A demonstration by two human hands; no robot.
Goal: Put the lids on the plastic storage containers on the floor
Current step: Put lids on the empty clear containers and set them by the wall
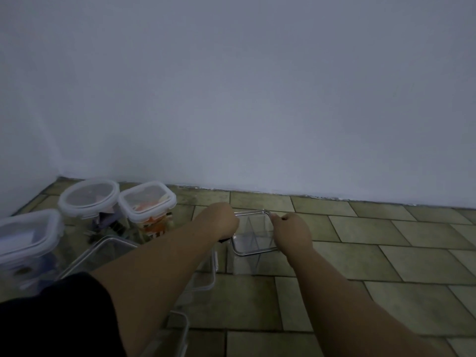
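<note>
Head | clear box was gripped by left hand and right hand | three boxes left of hands were lidded; two were unlidded

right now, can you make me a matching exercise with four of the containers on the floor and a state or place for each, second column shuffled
1 round container
2 orange-filled container
3 open clear container
4 far-left container

a no lid, gripped by left hand and right hand
b lid on, cut by the frame's edge
c round lid on, nearest the wall corner
d square lid on, just right of the round one

Pairs: 1-c, 2-d, 3-a, 4-b
</note>
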